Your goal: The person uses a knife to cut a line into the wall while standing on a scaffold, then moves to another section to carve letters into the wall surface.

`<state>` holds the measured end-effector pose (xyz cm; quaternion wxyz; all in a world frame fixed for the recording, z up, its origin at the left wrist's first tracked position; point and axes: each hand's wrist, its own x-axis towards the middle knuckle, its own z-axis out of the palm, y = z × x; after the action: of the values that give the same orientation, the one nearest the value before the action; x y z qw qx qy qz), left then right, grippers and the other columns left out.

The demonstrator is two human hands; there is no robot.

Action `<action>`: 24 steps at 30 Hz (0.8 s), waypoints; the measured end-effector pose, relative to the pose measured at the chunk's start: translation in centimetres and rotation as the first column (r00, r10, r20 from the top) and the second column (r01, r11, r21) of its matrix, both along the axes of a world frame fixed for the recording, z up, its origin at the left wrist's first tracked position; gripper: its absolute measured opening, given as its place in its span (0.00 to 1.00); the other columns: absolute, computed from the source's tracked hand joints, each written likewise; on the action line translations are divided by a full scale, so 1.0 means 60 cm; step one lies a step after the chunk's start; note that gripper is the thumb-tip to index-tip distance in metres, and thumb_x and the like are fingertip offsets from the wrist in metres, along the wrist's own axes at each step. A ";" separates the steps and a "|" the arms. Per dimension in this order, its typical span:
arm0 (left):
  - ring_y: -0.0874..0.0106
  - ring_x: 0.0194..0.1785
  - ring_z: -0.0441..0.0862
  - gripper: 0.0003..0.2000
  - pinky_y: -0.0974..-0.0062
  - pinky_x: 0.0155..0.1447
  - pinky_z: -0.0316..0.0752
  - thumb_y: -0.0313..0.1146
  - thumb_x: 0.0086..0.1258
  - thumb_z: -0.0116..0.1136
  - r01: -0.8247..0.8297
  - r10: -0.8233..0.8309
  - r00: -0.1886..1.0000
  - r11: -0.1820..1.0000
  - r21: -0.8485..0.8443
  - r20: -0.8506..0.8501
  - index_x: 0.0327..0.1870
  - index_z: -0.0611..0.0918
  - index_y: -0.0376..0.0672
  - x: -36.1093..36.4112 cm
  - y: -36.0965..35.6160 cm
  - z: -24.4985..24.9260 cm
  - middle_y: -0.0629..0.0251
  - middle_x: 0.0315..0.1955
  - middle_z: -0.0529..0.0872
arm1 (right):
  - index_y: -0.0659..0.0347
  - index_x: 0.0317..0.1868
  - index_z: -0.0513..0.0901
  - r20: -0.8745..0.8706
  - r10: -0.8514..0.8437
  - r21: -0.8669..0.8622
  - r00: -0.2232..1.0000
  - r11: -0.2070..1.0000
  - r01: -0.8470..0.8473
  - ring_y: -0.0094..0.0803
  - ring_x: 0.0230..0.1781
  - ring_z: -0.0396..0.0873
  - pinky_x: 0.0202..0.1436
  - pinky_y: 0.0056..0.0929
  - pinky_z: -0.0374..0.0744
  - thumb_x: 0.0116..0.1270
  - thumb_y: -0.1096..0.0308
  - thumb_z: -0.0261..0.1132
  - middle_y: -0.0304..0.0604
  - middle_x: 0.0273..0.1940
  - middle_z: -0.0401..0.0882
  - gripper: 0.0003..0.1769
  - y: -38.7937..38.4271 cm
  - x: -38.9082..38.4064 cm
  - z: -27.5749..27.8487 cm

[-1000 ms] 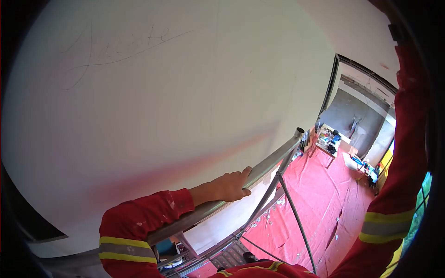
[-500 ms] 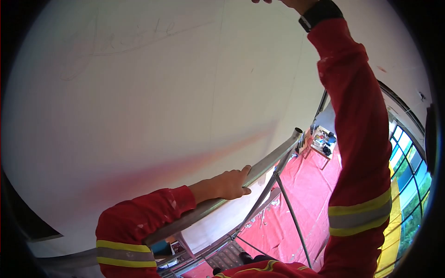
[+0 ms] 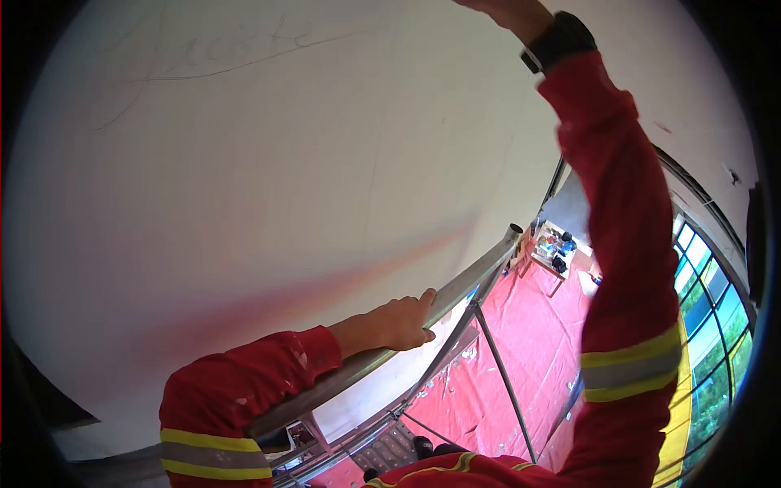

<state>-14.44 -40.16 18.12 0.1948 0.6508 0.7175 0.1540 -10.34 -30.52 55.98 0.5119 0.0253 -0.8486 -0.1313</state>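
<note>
My left hand (image 3: 397,323) is wrapped over a metal scaffold rail (image 3: 455,291), with the thumb and fingers around the bar. The forearm rests along the same rail. My right hand (image 3: 508,11) is raised at the top edge of the view, close to a pale wall (image 3: 268,179). Its fingers are cut off by the frame, so what they hold, if anything, is hidden. A dark watch (image 3: 565,39) is on the right wrist. Thin pencil-like handwriting (image 3: 244,55) with a long underline marks the upper left of the wall.
Below are a perforated scaffold platform (image 3: 390,452) with my shoes on it and a diagonal brace (image 3: 506,382). Pink sheeting (image 3: 529,342) covers the floor. A small table (image 3: 538,262) bears several items. Large windows (image 3: 716,309) stand at the right.
The view has tilted a little, so the wall writing shows more clearly. My right hand and wrist sit slightly lower in view. The left hand keeps its hold on the rail.
</note>
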 end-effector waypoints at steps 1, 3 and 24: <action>0.40 0.60 0.82 0.42 0.50 0.65 0.76 0.46 0.72 0.64 0.003 -0.003 1.000 1.000 -0.004 0.003 0.78 0.55 0.32 -0.003 0.002 0.002 0.32 0.56 0.82 | 0.63 0.54 0.88 0.006 0.029 -0.063 1.000 0.998 -0.029 0.49 0.53 0.86 0.57 0.46 0.82 0.76 0.49 0.64 0.58 0.48 0.89 0.24 -0.007 -0.005 -0.002; 0.42 0.61 0.81 0.42 0.50 0.65 0.77 0.47 0.73 0.63 0.019 -0.019 1.000 0.999 -0.025 0.016 0.79 0.55 0.34 -0.004 0.005 -0.004 0.35 0.57 0.81 | 0.63 0.54 0.88 0.021 0.038 -0.121 0.999 0.992 -0.035 0.50 0.55 0.86 0.59 0.47 0.81 0.76 0.50 0.64 0.59 0.50 0.89 0.23 -0.013 0.002 -0.011; 0.44 0.58 0.83 0.43 0.52 0.63 0.79 0.44 0.72 0.61 0.013 -0.013 1.000 1.000 -0.011 -0.024 0.81 0.52 0.32 -0.003 0.012 -0.010 0.37 0.55 0.83 | 0.65 0.56 0.86 -0.069 0.203 -0.115 0.977 0.971 -0.210 0.39 0.47 0.90 0.50 0.37 0.84 0.75 0.67 0.64 0.59 0.45 0.90 0.14 0.002 0.069 -0.109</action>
<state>-14.62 -39.42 17.51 0.1908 0.6562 0.7163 0.1411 -6.23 -30.39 49.44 0.5472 0.0785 -0.8329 -0.0259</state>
